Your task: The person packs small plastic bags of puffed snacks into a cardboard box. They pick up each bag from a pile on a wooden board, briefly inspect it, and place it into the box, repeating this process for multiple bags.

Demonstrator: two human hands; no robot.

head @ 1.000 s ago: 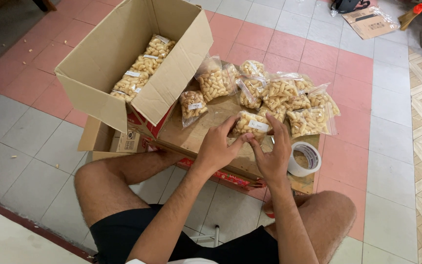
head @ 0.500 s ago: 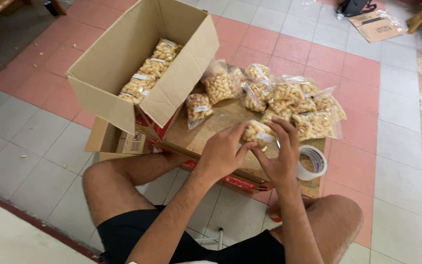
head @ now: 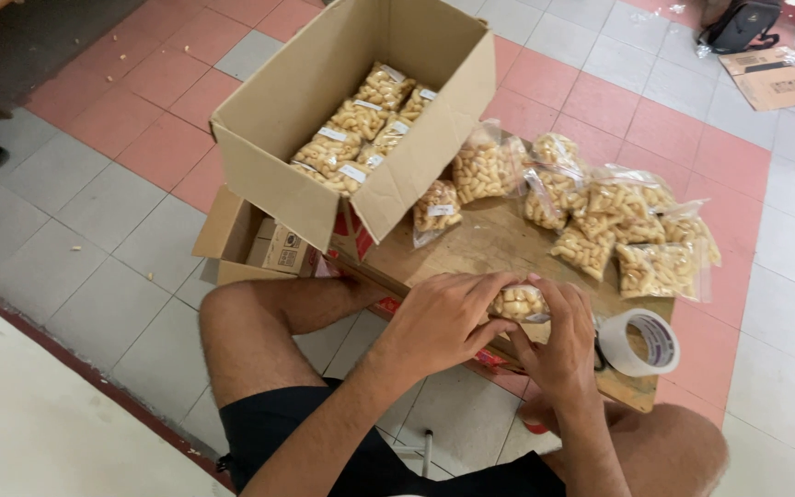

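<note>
Both my hands hold one clear bag of pale yellow snacks over the near edge of a flattened cardboard sheet. My left hand covers the bag's left side and my right hand grips its right side. Several more filled snack bags lie in a heap on the far right of the sheet. One bag leans against an open cardboard box that holds several labelled bags.
A roll of clear tape lies right of my right hand. A smaller brown box sits under the big box. My bare legs frame the sheet. A dark bag and a flat carton lie far right on the tiled floor.
The view has shifted, so the box and bags sit further right in frame. My hands stay closed together on the same bag, drawn slightly nearer to me.
</note>
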